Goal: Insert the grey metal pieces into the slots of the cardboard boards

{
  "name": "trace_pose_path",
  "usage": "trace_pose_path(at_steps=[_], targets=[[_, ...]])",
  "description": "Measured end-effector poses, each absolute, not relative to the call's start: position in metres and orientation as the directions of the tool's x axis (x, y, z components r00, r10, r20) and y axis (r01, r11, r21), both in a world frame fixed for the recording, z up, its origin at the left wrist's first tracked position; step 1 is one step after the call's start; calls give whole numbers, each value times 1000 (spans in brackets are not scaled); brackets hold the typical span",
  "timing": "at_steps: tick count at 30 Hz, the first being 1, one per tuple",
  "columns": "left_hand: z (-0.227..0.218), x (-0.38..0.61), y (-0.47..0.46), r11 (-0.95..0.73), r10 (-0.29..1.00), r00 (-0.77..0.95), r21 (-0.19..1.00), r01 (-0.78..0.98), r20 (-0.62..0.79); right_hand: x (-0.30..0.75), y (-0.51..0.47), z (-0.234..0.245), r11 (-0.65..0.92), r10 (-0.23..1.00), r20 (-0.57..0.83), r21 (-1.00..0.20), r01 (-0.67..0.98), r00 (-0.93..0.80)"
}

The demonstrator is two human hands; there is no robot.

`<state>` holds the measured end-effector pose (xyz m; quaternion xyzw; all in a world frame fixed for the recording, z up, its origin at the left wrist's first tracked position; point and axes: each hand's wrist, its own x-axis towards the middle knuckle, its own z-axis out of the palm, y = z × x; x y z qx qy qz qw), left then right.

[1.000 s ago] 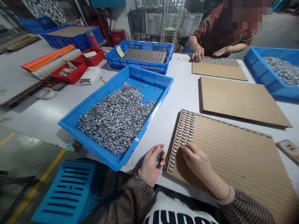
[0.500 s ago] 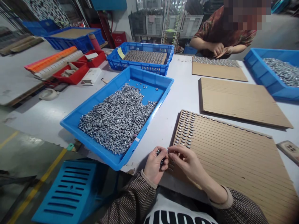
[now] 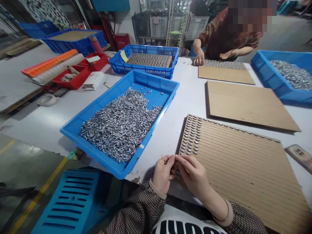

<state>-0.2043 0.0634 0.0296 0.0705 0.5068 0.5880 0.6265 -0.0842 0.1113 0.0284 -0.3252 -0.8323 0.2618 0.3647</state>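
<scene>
My left hand [image 3: 163, 174] is curled shut around small silvery spindle-shaped metal pieces, mostly hidden by the fingers. My right hand [image 3: 193, 175] meets it thumb to thumb in a pinch. Whatever lies between those fingertips is too small to make out. Both hands hover at the near left corner of a slotted cardboard board [image 3: 239, 169]. Short rows of the metal pieces [image 3: 191, 136] sit in the board's slots at its left end, and a line of them runs along the far edge. Left of my hands, a blue tray [image 3: 97, 159] holds a heap of loose pieces [image 3: 119, 126].
Behind my board lies another cardboard board [image 3: 248, 104]. Across the table a co-worker [image 3: 226, 35] handles a partly filled board [image 3: 224, 74]. A blue bin [image 3: 270, 81] of pieces stands right, a blue basket [image 3: 143, 70] behind the tray. A phone-like object [image 3: 299, 156] lies at right.
My hands have come together, fingertips now touching, and the left fingers cover more of the pieces. The co-worker's hands have parted, one reaching to the left end of their board. The view shifts slightly.
</scene>
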Motion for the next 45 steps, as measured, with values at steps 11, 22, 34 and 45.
trace_pose_path(at_steps=[11,22,34,45], targets=[[37,-238,73,207,637,-168,377,-903,-752,-26,139,3,638,768,394,-536,552,-505],[34,-231,66,227,702,-230,518,-824,-674,-21,149,0,669,743,390,-461,583,-544],[34,-228,66,203,757,-173,479,-854,-630,-22,149,-4,674,729,375,-246,697,-573],[30,-223,62,230,801,-167,554,-800,-575,-48,139,31,530,773,194,-721,447,-604]])
